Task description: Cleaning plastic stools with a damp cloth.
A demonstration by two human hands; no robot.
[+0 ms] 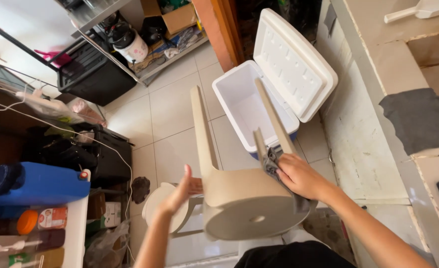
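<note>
A beige plastic stool (239, 198) is held upside down and tilted in front of me, its round seat toward me and its legs pointing away. My left hand (177, 193) presses flat against the stool's left side, fingers together. My right hand (299, 176) grips a grey cloth (270, 164) and presses it against the base of a stool leg on the right side. A second beige stool (162, 208) stands on the floor behind my left hand.
An open white cooler box (249, 106) with its lid up stands on the tiled floor beyond the stool. A blue water jug (36, 183) and bottles lie at left. A concrete counter (393, 64) runs along the right. Metal shelving stands at the far left.
</note>
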